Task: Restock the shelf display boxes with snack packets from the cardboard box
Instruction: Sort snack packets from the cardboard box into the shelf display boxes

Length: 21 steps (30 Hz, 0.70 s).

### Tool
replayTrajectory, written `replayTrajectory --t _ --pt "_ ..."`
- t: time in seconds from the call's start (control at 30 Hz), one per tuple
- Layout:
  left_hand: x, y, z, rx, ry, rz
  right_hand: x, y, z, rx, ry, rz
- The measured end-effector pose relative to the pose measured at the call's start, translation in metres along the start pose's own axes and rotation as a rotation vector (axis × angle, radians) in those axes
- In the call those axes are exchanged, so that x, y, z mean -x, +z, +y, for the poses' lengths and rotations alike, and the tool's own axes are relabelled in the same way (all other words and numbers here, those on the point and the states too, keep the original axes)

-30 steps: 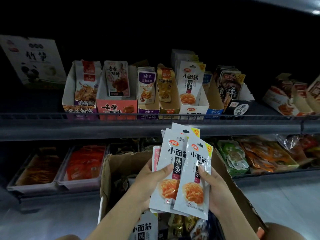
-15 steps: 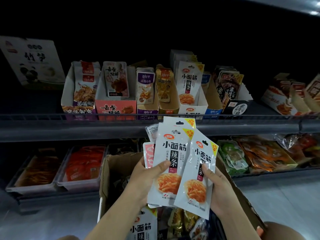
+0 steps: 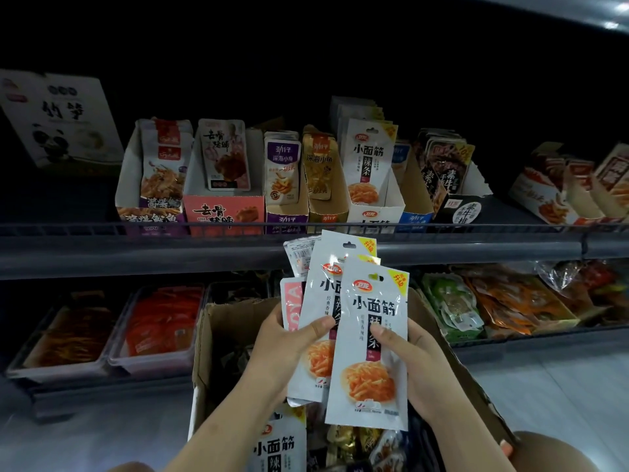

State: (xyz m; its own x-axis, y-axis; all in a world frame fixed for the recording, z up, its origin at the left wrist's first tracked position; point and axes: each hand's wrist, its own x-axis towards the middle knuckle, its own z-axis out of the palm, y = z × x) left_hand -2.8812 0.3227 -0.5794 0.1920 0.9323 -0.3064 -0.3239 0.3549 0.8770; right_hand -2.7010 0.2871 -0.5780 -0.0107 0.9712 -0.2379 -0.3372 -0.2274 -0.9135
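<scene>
My left hand (image 3: pixel 282 345) grips a fanned stack of white snack packets (image 3: pixel 320 301) with a pink packet (image 3: pixel 292 303) behind them. My right hand (image 3: pixel 418 366) holds the front white packet (image 3: pixel 369 356), thumb on its face. Both hands are above the open cardboard box (image 3: pixel 218 338), which holds more packets (image 3: pixel 279 444). On the upper shelf stands the matching white display box (image 3: pixel 374 212) with the same packets (image 3: pixel 366 161) upright in it.
Other display boxes line the upper shelf: purple (image 3: pixel 149 212), pink (image 3: pixel 223 212), and dark ones (image 3: pixel 456 209) to the right. A grey shelf rail (image 3: pixel 136 253) runs across. Trays of red and orange snacks (image 3: pixel 160 321) and green packs (image 3: pixel 452 308) fill the lower shelf.
The front packet in my right hand has slid left over the stack. Both hands have stayed at about the same height.
</scene>
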Motion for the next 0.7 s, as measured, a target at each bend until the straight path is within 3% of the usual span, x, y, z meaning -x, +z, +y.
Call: replayTrajectory --t 0.1,0.3,0.47,0.7 --pt "0.002 0.003 0.000 -0.039 0.010 -0.038 -0.001 0.003 -0.001 0.018 -0.006 0.031" --pt "-0.001 -0.001 0.000 0.042 -0.056 -0.035 -0.002 0.001 -0.001 -0.232 0.013 0.040" --pt "-0.002 -0.002 -0.002 0.082 -0.086 -0.048 -0.001 -0.006 0.002 -0.302 0.098 -0.003" --pt "-0.005 -0.007 0.002 0.004 -0.102 -0.016 -0.002 -0.019 0.000 -0.168 0.076 0.074"
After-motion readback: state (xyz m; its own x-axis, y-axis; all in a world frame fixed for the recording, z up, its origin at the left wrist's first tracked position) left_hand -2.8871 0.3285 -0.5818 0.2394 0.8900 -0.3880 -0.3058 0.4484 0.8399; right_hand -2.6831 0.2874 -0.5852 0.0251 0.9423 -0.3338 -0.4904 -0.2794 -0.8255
